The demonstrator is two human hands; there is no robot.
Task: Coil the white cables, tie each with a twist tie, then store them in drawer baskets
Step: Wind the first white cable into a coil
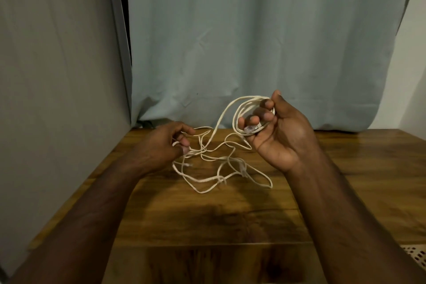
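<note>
A tangle of white cables (pixel 219 163) lies loose on the wooden table (pixel 207 219), in the middle toward the back. My right hand (pixel 279 131) is raised above the table, palm up, and grips a small coil of white cable (pixel 242 110) with a clear plug (pixel 250 128) at my fingertips. From that coil a strand runs down into the tangle. My left hand (pixel 168 143) sits low at the tangle's left side and pinches a strand between thumb and fingers. No twist tie is visible.
A pale blue curtain (pixel 253 41) hangs right behind the table, and a grey panel (pixel 57 76) closes the left side. A white perforated basket edge (pixel 415 255) shows at the lower right corner. The table's front half holds only my forearms.
</note>
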